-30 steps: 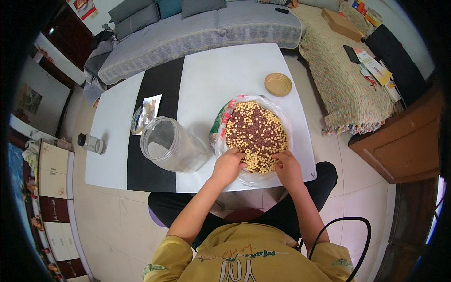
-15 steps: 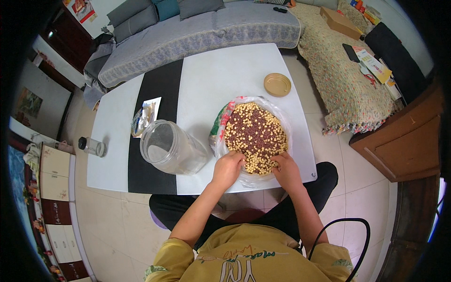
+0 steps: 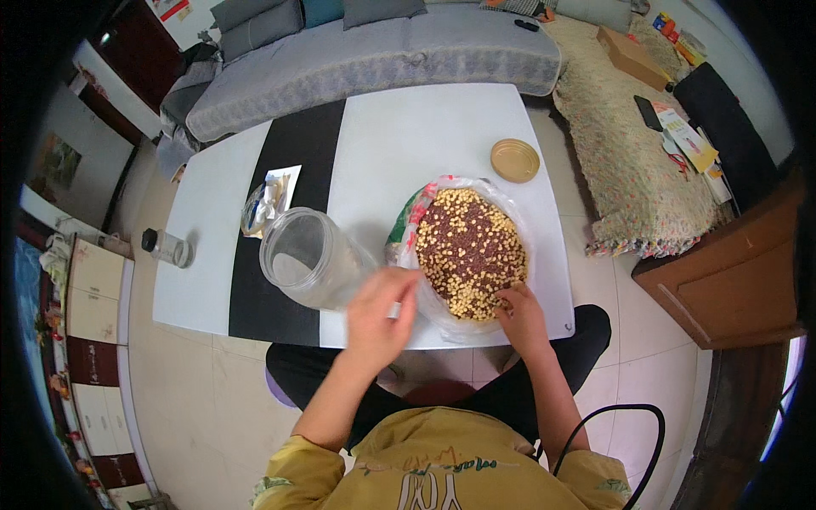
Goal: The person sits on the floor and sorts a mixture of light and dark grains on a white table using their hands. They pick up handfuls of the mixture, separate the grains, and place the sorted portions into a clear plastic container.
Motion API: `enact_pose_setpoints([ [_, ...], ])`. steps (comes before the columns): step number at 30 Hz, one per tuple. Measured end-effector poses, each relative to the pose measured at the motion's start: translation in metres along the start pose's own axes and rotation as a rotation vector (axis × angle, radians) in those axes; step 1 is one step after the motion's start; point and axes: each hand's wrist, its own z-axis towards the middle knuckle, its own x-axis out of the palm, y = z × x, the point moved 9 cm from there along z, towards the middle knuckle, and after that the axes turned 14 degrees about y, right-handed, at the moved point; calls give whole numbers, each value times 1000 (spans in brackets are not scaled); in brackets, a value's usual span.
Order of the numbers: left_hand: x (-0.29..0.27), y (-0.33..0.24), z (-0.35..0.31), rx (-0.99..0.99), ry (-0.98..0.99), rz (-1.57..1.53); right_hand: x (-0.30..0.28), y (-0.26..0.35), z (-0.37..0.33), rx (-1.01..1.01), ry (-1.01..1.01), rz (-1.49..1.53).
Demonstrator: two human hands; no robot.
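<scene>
Grains (image 3: 466, 246), small, dark red and pale yellow, fill a translucent plastic bag (image 3: 438, 310) with red-and-green print at the near right corner of the white, black-striped table (image 3: 416, 123). Right hand (image 3: 520, 321) has curled fingers at the grains by the bag's near rim, can't tell if pinching any; left hand (image 3: 381, 316), blurred, is half-curled beside the bag, contents unclear, overlapping a wide clear plastic jar (image 3: 316, 265) near the table's near edge. Round gold-coloured lid (image 3: 515, 161) lies near the right edge.
</scene>
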Motion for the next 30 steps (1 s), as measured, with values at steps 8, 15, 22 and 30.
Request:
enact_pose_setpoints([
  [8, -112, 66, 7, -418, 4, 318, 6, 14, 3, -13, -16, 64],
  [15, -58, 12, -1, -38, -35, 211, 4, 33, -2, -109, -107, -79],
  [22, 108, 31, -17, 19, 346, 29, 20, 53, 9, -204, -115, -205],
  [30, 135, 62, -32, -122, 375, 53, 4, 35, 3, -190, -201, -147],
])
